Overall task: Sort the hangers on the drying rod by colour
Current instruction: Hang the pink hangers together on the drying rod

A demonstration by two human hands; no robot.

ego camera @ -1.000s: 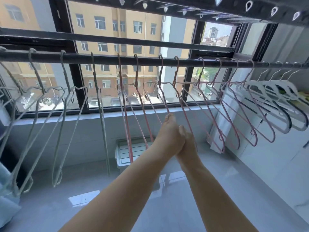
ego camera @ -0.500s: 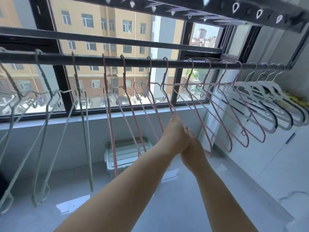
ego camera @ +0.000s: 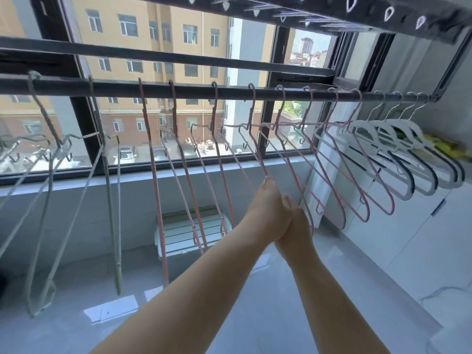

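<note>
A person's two bare hands meet in mid-air beneath a dark drying rod (ego camera: 194, 89) hung with hangers in front of a window (ego camera: 270, 72). Both forearms rise from the bottom edge and converge at centre, the left arm from the lower left, the right from the lower right. The left hand (ego camera: 265, 208) and right hand (ego camera: 293, 226) are pressed side by side, fingers pointing up and away from the camera.

The left fingertips are gathered on the sloping wire of one pink hanger (ego camera: 258, 155), pinching it. That hanger's hook sits on the rod near its middle. The right hand shows only its back and two fingertips beside the left. Its palm is hidden, so whether it holds anything cannot be told.

Along the rod, pale grey hangers (ego camera: 110, 200) hang at the left, pink hangers (ego camera: 154, 175) fill the middle, and white plastic hangers (ego camera: 364, 125) with dark lower edges crowd the right end. The leftmost grey hangers are cut off by the frame. A yellow object (ego camera: 444, 149) behind the white hangers is too blurred to identify.

A white slatted crate (ego camera: 184, 231) stands on the glossy floor (ego camera: 76, 328) under the sill, partly hidden by hangers and the left arm.
</note>
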